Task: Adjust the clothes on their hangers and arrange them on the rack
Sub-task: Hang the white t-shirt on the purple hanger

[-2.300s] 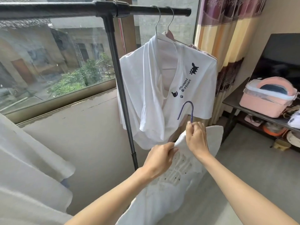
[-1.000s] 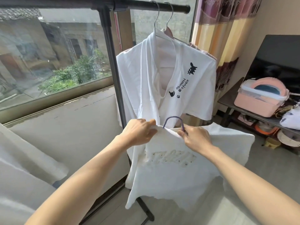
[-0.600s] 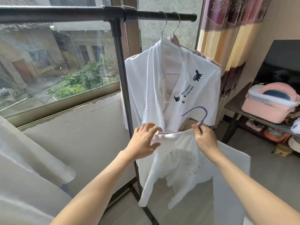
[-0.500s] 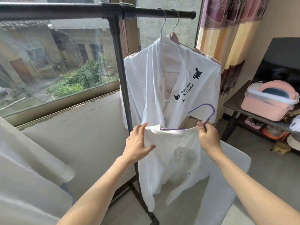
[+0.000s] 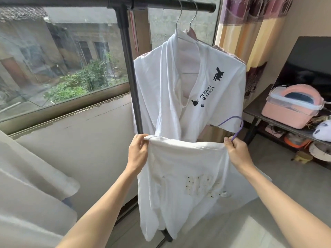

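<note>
White T-shirt (image 5: pixel 186 178) with a pale speckled print on its chest hangs spread between two raised hands, in front of and below the garments on the rack. Left hand (image 5: pixel 137 152) has its fingers curled over the shirt's left shoulder edge, gripping the cloth. Right hand (image 5: pixel 236 152) pinches the shirt's other shoulder together with the stem of a purple hanger (image 5: pixel 232 125), whose hook curves up and to the left above the thumb; the rest of the hanger is hidden inside the shirt. Behind, a second white T-shirt (image 5: pixel 179 90) printed with black paw marks and the words "Robinhood studio" hangs on a metal hanger (image 5: pixel 179 20) from the black rack rail (image 5: pixel 161 3), near the rail's right end, with a pink garment (image 5: pixel 222 51) on another wire hanger just behind it. The rack's black upright post (image 5: pixel 129 72) drops just left of these clothes. More white cloth (image 5: pixel 32 190) fills the lower left corner. Beyond the rack are a window (image 5: pixel 62 56) and a striped curtain (image 5: pixel 250 33). To the right, a pink lidded box (image 5: pixel 292 106) rests on a dark counter (image 5: pixel 254 110).
</note>
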A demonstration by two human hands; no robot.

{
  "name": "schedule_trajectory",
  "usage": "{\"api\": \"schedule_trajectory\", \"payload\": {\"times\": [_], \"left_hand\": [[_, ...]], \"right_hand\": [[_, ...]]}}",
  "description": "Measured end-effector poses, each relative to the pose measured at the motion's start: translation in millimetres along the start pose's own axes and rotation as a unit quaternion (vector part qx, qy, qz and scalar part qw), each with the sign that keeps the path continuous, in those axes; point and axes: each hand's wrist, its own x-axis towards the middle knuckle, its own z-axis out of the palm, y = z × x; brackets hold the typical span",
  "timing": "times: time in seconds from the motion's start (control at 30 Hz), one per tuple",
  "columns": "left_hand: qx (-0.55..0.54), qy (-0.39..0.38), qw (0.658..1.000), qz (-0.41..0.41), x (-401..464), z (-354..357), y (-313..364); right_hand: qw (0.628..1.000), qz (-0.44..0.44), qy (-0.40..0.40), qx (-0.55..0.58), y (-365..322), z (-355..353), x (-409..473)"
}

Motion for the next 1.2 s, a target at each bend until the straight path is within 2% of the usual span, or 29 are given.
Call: {"api": "schedule_trajectory", "payload": {"times": [0.13,0.2,0.27,0.33,0.4,0.47,0.53,0.57,0.63,0.7,0.77,0.87,0.97,1.07,1.2], "left_hand": [[-0.076,-0.107,0.987,-0.094,-3.0,-8.1,5.9],[-0.101,-0.186,0.961,-0.179,-1.2,-15.0,8.0],[-0.081,-0.229,0.94,-0.241,1.6,-19.5,8.8],[-0.009,-0.247,0.936,-0.25,7.0,-21.2,12.1],[0.077,-0.29,0.928,-0.219,11.1,-17.0,18.8],[0.159,-0.354,0.898,-0.205,8.1,-7.9,29.7],[0.191,-0.386,0.88,-0.202,3.0,0.4,31.6],[0.177,-0.388,0.882,-0.201,0.8,3.5,29.8],[0.14,-0.357,0.908,-0.166,-1.5,7.6,25.2],[0.13,-0.289,0.945,-0.077,-3.0,11.9,26.7],[0.112,-0.226,0.967,0.02,-8.4,18.4,41.3],[0.098,-0.227,0.965,0.09,-23.4,32.9,57.8],[0.177,-0.256,0.942,0.128,-37.5,50.8,49.2],[0.259,-0.196,0.935,0.142,-42.2,59.0,37.2],[0.241,-0.142,0.948,0.148,-36.5,57.9,28.2]], "right_hand": [[0.999,0.006,0.013,0.052,-4.6,8.6,-0.8],[0.997,-0.006,0.032,0.075,-7.9,12.6,-2.5],[0.996,-0.038,0.024,0.078,-11.5,16.4,-5.0],[0.994,-0.065,0.004,0.085,-16.1,19.8,-7.8],[0.993,-0.08,-0.029,0.082,-20.2,23.6,-11.1],[0.991,-0.095,-0.055,0.072,-23.7,27.1,-14.8],[0.99,-0.107,-0.056,0.069,-24.7,28.2,-18.2],[0.99,-0.111,-0.053,0.064,-24.0,27.6,-19.1],[0.992,-0.106,-0.056,0.049,-21.3,24.6,-19.7],[0.994,-0.082,-0.073,0.015,-16.6,22.0,-19.2],[0.995,-0.056,-0.082,-0.03,-11.5,21.1,-18.5],[0.994,-0.064,-0.079,-0.048,-10.0,22.6,-19.7],[0.995,-0.085,-0.059,-0.006,-17.3,27.2,-19.8],[0.992,-0.112,-0.055,-0.004,-23.5,30.0,-20.4],[0.989,-0.112,-0.087,0.039,-24.9,30.8,-25.4]]}}
